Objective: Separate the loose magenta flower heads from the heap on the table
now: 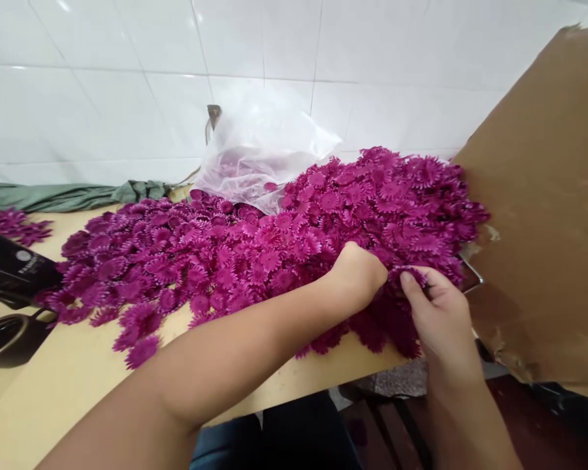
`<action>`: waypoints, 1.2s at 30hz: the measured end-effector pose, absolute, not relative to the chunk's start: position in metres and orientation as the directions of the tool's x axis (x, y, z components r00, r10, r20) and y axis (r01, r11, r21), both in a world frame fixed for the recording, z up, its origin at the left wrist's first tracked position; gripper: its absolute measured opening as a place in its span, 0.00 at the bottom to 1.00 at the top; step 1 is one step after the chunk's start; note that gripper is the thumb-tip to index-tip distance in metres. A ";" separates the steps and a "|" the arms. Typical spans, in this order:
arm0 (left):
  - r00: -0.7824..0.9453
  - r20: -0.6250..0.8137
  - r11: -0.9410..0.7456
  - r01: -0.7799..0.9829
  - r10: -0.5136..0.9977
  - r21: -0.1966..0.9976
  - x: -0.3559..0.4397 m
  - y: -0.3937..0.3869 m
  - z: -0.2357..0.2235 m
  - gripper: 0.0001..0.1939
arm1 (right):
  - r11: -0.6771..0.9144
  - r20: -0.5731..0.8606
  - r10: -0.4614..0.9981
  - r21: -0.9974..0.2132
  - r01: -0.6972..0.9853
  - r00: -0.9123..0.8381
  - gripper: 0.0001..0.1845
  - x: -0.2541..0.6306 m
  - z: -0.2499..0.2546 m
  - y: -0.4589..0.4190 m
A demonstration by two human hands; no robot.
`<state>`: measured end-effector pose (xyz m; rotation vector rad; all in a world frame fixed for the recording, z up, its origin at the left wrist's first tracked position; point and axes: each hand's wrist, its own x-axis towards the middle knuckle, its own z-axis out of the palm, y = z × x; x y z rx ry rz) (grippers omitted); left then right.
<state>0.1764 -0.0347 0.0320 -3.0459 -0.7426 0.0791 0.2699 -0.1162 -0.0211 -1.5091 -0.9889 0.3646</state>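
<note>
From where I stand, the person's right hand (pixel 443 313) has one magenta artificial flower head (pixel 413 277) pinched between thumb and fingers. The left hand (pixel 355 277) is curled close beside it, knuckles up; its fingertips are hidden, so I can't tell what it grips, if anything. Both hands work low against the front right part of a long heap of flower heads (pixel 269 261) spread over the tabletop (pixel 235 405).

The fringed petals look thin, so I'd say a light pinch near the middle would spare them better than a squeeze on the rim. Neighbouring heads lie tangled together, and easing one away gently should drag fewer along. Tilting the left wrist a little would uncover the fingertips.

The tight side is the right: a large cardboard box (pixel 543 215) stands like a wall just beyond the right hand, and the near edge of the tabletop runs beneath the forearms, with blooms close to it that a sleeve or wrist could knock off. Behind the heap are a plastic bag (pixel 269 150) and the tiled wall (pixel 142 111). Elbow room looks better above the heap and back toward the body; far left, a dark mug (pixel 10 339) wants minding.
</note>
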 end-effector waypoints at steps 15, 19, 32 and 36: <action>0.796 0.014 -0.796 0.606 0.605 -0.016 0.166 -0.019 0.009 0.15 | 0.114 0.220 0.790 -0.970 0.215 0.573 0.11 0.272 -0.033 -0.105; 0.791 -0.022 -0.792 0.611 0.611 0.005 0.167 -0.022 0.010 0.14 | 0.088 0.179 0.813 -0.978 0.188 0.553 0.12 0.269 -0.030 -0.104; 0.980 0.154 -0.974 0.150 0.125 -0.168 0.125 -0.036 0.034 0.19 | 0.101 0.241 0.741 -0.963 0.250 0.627 0.17 0.284 -0.024 -0.118; 0.993 -0.057 -0.987 0.094 0.103 -0.131 0.126 -0.035 0.022 0.11 | 0.095 0.247 0.760 -0.957 0.273 0.602 0.17 0.283 -0.027 -0.117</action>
